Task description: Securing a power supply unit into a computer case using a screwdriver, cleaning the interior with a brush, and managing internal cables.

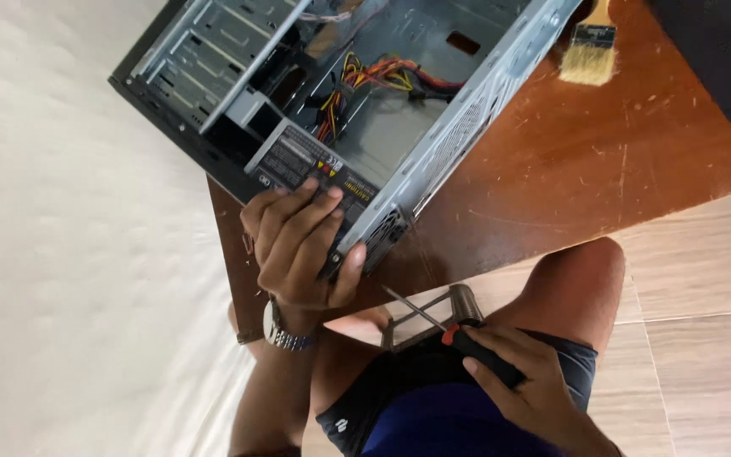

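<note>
An open computer case [433, 161] lies on its side on a brown wooden table [602, 161], its near corner over the table edge. Inside I see a grey power supply [298, 161] with a label and a bundle of coloured wires [374, 76]. My left hand [302, 245], with a metal watch on the wrist, grips the near end of the power supply at the case's corner. My right hand [526, 385] rests over my lap, holding a screwdriver [458, 334] with a black and red handle; its shaft points up-left toward the case and stays apart from it.
A paint brush [590, 46] with pale bristles lies on the table at the top right. A dark object [721, 59] covers the far right corner. A metal bracket [433, 317] sits below the table edge by my knee. White wall on the left, tiled floor on the right.
</note>
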